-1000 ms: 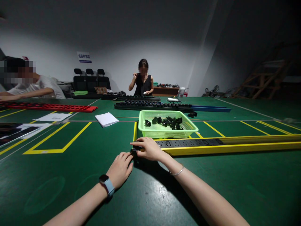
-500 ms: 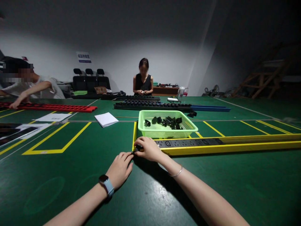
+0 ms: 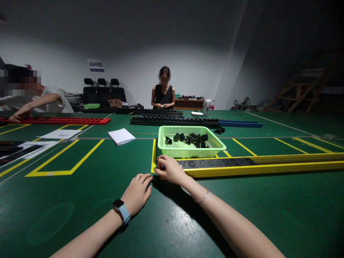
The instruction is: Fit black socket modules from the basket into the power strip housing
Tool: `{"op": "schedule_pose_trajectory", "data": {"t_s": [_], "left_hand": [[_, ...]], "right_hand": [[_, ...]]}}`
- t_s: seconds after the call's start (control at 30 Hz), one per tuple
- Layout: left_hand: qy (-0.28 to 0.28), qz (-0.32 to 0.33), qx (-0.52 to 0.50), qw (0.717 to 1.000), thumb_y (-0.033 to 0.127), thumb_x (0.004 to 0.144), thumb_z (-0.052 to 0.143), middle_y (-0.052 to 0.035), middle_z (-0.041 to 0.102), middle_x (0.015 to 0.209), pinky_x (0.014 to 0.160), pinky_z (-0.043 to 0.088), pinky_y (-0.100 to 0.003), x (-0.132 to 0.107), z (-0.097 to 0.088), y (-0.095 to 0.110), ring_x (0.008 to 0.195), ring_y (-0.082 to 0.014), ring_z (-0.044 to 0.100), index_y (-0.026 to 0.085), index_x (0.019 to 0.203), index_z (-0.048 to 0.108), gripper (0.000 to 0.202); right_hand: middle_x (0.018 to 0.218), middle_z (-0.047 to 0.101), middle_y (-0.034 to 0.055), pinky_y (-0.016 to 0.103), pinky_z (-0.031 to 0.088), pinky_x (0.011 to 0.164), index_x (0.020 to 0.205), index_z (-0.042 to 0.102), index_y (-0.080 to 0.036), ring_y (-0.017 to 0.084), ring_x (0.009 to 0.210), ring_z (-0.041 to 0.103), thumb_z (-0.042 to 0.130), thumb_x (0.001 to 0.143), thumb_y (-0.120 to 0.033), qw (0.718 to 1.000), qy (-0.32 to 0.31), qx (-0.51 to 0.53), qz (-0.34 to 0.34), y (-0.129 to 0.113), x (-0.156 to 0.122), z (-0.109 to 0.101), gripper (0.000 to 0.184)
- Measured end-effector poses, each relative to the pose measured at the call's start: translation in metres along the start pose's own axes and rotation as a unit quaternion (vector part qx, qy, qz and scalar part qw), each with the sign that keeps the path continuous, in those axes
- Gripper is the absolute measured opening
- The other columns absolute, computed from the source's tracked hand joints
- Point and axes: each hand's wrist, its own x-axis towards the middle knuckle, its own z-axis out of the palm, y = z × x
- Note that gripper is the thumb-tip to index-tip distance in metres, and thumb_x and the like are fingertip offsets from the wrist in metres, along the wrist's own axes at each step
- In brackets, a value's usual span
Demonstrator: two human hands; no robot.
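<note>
At the left end of a yellow channel strip (image 3: pixel 231 170), my right hand (image 3: pixel 170 170) is curled, thumb and fingers bent together. A small black piece (image 3: pixel 162 167) shows dark between them, mostly hidden. Grey-black socket modules (image 3: pixel 209 163) sit in a row inside the strip, right of this hand. My left hand (image 3: pixel 137 191) rests on the green table, palm down with fingers stretched out, its fingertips just short of my right thumb. Behind the strip, a light green basket (image 3: pixel 188 153) holds several loose black parts (image 3: pixel 193 137).
White paper (image 3: pixel 122 136) lies left of the basket. Black strips (image 3: pixel 174 122) and a blue channel (image 3: pixel 242 124) lie farther back. One person (image 3: pixel 163 95) sits opposite; another (image 3: pixel 53 98) reaches over a red strip (image 3: pixel 80 121) at far left. Yellow tape lines mark the table.
My right hand has shifted slightly right, and the black piece that showed at its fingertips is now more hidden. My left hand has stayed nearly still. The person at left has moved a little.
</note>
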Motion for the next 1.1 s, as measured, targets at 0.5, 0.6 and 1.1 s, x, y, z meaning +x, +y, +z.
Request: {"op": "schedule_pose_trajectory", "data": {"t_s": [0.5,0.6,1.1], "left_hand": [[0.008,-0.003,-0.004,1.0,0.022,0.091,0.046,-0.0088,0.06,0.12,0.094,0.047,-0.043,0.0,-0.001,0.001,0.11,-0.024,0.052,0.017,0.118,0.057,0.03],[0.0,-0.004,-0.005,1.0,0.022,0.092,0.044,-0.0094,0.06,0.12,0.095,0.047,-0.043,0.0,-0.002,0.001,0.11,-0.0237,0.052,0.016,0.119,0.057,0.031],[0.019,-0.005,-0.016,1.0,0.025,0.092,0.044,-0.0087,0.062,0.119,0.092,0.048,-0.042,-0.002,-0.002,0.0,0.109,-0.0228,0.053,0.02,0.119,0.058,0.031]], "right_hand": [[0.109,0.06,0.0105,0.035,0.048,0.087,0.085,0.062,-0.019,0.02,0.1,0.056,0.053,0.088,-0.023,0.986,0.085,-0.107,-0.094,-0.006,-0.013,0.009,0.011],[0.113,0.059,0.0101,0.035,0.048,0.09,0.087,0.066,-0.021,0.02,0.103,0.057,0.051,0.09,-0.026,0.988,0.101,-0.087,-0.074,0.003,-0.026,-0.012,0.016],[0.115,0.062,0.0128,0.048,0.039,0.095,0.11,0.062,-0.021,0.033,0.114,0.052,0.047,0.074,-0.071,0.913,0.171,-0.298,0.22,0.269,-0.27,-0.209,0.063]]}}
